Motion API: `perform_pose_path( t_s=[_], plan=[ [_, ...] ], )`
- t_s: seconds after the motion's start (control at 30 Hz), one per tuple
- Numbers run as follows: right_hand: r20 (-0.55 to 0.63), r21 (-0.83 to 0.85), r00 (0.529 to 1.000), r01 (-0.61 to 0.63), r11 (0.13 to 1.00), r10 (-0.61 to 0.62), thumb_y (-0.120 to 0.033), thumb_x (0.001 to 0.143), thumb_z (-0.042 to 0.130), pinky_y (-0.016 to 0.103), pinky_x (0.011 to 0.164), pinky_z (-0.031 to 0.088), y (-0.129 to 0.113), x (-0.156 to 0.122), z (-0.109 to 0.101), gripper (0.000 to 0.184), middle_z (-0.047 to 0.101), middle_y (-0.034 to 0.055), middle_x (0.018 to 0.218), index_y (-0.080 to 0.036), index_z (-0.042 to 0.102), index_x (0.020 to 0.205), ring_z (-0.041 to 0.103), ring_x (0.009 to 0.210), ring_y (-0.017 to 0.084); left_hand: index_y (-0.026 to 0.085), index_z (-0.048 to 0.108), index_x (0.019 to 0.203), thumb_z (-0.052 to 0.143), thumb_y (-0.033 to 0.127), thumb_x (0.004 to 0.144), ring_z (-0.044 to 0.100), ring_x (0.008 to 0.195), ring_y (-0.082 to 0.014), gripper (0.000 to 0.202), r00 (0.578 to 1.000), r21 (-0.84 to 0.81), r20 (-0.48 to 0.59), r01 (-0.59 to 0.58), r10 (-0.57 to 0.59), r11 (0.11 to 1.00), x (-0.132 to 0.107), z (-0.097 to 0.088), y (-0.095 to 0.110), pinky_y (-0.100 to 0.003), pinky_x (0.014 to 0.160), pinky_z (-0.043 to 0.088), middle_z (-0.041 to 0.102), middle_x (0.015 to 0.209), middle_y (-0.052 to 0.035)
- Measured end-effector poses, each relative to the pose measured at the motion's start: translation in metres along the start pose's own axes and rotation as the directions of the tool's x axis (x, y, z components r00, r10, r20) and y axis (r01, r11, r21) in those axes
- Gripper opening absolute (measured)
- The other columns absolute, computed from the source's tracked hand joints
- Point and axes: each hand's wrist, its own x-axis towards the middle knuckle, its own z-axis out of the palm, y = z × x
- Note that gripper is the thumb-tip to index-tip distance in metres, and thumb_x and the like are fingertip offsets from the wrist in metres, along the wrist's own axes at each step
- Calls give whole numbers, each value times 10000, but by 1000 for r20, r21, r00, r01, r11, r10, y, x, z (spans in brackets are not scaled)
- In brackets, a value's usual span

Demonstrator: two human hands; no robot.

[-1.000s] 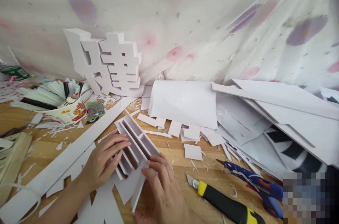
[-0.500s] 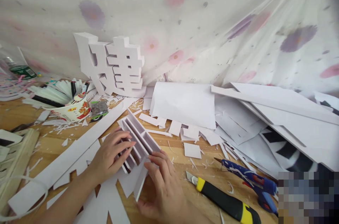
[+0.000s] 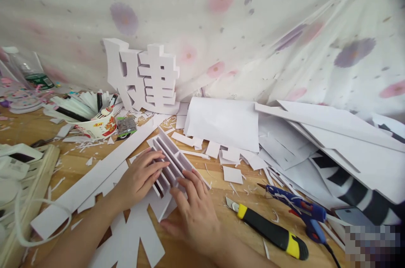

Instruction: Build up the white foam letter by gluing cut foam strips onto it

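Note:
A white foam-board piece with ribbed compartments [image 3: 172, 159] lies tilted on the wooden table [image 3: 218, 181]. My left hand [image 3: 139, 179] rests on its left side, fingers stretched flat across the ribs. My right hand [image 3: 193, 213] lies over its near right end, fingers extended and pressing on the board. Under both hands lies a flat white cut-out shape [image 3: 133, 238]. A long white strip [image 3: 98, 171] runs diagonally at the left.
A yellow-and-black utility knife [image 3: 268, 232] and a blue glue gun [image 3: 300, 211] lie at the right. A finished white foam character [image 3: 145, 78] stands against the flowered cloth. A bowl of scraps [image 3: 95, 122] sits at left, a pile of white boards [image 3: 316, 141] at right.
The view has shifted so the scene slid rightwards. My right hand moved up onto the ribbed piece's near end, covering the loose strip it touched before. My left hand stays on the ribs.

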Motion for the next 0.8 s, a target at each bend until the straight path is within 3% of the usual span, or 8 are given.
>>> perform_pose_path(
  t_s=[0.2,0.3,0.43,0.53,0.67,0.8],
  plan=[
    [28,-59,998,51,997,-49,-525,732,601,527,985,365,9,6,4,480,557,124,1050,-170,549,1050,405,1157,296,270,406,1275,364,146,876,377,1228,-195,420,999,-15,43,-30,31,999,-5,0,-5,-468,1098,162,451,1297,-45],
    [45,-58,994,100,993,-98,-435,773,599,512,1000,359,16,5,1,383,557,99,1067,-193,550,1066,400,1168,274,266,385,1280,340,152,887,346,1258,-197,412,994,-80,-92,45,-52,996,-8,-2,-7,-446,1091,211,436,1319,-39],
    [7,-93,990,142,985,-142,-193,810,557,478,988,387,23,3,-1,226,546,96,1095,-194,568,1036,391,1175,256,291,443,1222,379,204,889,395,1223,-205,350,944,-99,-260,185,-205,978,-10,-1,-13,-457,1083,237,479,1255,-30],
    [-30,-67,985,169,983,-171,-100,822,480,454,988,391,25,6,-2,205,555,96,1056,-171,591,978,407,1150,246,289,382,1278,406,261,885,353,1259,-226,395,937,-98,-206,267,-282,959,-10,3,-16,-453,1071,264,412,1332,-47],
    [-56,-6,984,170,985,-171,-103,850,436,438,1002,380,27,14,-6,199,581,70,958,-161,607,934,457,1070,223,287,283,1340,372,288,900,301,1297,-223,448,928,-159,-91,344,-361,925,-13,8,-18,-416,1063,292,337,1403,-46],
    [-65,46,990,131,990,-128,-107,867,419,431,997,386,29,18,-6,220,600,53,933,-176,609,954,473,1039,212,290,277,1340,361,296,907,297,1299,-217,442,918,-193,-56,375,-392,907,-15,7,-18,-404,1073,275,334,1407,-40]
  ],
)
